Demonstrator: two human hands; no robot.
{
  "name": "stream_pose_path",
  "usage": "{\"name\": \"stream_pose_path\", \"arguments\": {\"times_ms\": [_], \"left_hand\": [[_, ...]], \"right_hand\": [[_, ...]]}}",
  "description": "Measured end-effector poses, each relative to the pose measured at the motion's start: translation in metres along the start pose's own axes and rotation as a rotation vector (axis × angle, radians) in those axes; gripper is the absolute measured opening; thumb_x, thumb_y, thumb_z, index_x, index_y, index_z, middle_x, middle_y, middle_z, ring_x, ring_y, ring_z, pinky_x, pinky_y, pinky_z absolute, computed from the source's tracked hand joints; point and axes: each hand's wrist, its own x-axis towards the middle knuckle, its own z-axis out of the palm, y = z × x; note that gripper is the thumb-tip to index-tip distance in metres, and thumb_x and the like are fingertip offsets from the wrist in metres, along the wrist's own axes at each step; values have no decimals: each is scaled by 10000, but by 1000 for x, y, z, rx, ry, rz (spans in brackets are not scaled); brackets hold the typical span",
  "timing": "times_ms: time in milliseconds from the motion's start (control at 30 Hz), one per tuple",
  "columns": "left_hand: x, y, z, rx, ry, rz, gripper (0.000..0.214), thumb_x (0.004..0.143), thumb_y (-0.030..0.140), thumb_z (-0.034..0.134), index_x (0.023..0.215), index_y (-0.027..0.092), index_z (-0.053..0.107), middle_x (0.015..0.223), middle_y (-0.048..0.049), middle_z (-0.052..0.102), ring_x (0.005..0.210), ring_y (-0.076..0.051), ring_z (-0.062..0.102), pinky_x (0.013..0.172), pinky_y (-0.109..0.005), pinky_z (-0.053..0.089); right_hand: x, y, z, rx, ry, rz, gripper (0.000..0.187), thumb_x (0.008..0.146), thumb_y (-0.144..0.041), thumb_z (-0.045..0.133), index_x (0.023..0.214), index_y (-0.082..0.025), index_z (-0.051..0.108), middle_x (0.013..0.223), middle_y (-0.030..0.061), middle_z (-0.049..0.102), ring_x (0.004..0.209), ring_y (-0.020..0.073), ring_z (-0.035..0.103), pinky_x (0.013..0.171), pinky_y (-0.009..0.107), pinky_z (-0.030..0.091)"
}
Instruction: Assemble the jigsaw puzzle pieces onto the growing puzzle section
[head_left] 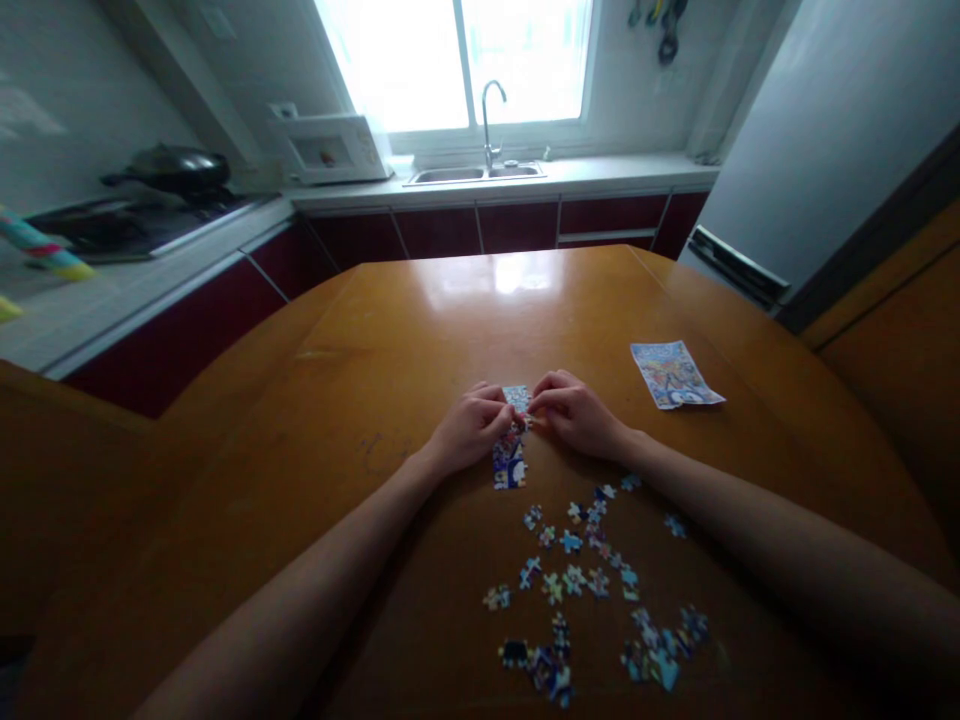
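Note:
A partly joined strip of jigsaw puzzle lies on the wooden table between my hands. My left hand is closed at its left side, with thumb and forefinger pressed onto the strip near its middle. From the right, my right hand bends over the strip's edge. Its fingers are pinched on a small jigsaw piece, mostly covered by the fingertips. Loose jigsaw pieces are scattered nearer to me, several of them in clumps, such as one dark cluster and a bluish cluster.
A creased picture sheet lies on the table to the right. Beyond the table are a counter with a sink, a tap and a microwave. A pan sits on the stove at left; a fridge stands at right.

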Motion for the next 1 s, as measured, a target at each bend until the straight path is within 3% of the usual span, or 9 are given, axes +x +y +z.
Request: {"name": "stream_pose_path", "arguments": {"times_ms": [267,833,1000], "left_hand": [[1,2,0,-16,12,-4,384,972,288,434,822,209,778,738,-28,586,807,-167,532,773,-312,423],[1,2,1,-6,6,11,378,975,277,438,826,215,779,746,-28,593,820,-170,536,783,-316,431],[2,2,0,-13,3,14,386,981,279,423,842,212,777,760,-27,604,831,-169,541,802,-318,430]], "right_hand": [[-1,1,-1,-80,-80,-2,228,813,-41,611,799,-224,746,913,39,616,923,186,543,852,337,443],[-1,1,-1,-77,-85,18,240,804,-35,607,785,-226,751,905,39,621,914,186,553,845,338,440],[0,1,0,20,-39,64,228,791,-23,611,783,-204,750,886,40,629,893,177,571,837,335,453]]}}
